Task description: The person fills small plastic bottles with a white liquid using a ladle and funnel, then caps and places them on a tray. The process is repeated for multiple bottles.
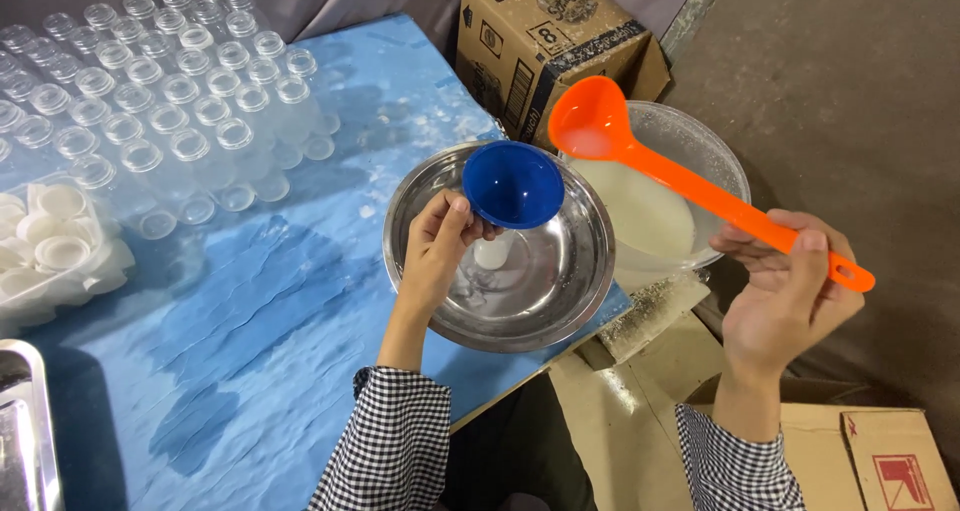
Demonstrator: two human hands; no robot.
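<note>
Blue table (250, 301) near edge: our left hand (435, 256) grips small bottle (492, 253) under blue funnel (512, 184), right hand (785, 291) clasps orange ladle (640, 141); tilted ladle could spill outside steel bowl (570, 281).

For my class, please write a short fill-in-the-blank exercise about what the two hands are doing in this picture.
1. The right hand holds an orange ____ by its handle.
2. The left hand steadies a small bottle topped by a funnel coloured ____.
3. The bottle stands inside a ____ bowl.

Missing words: ladle; blue; steel
</note>
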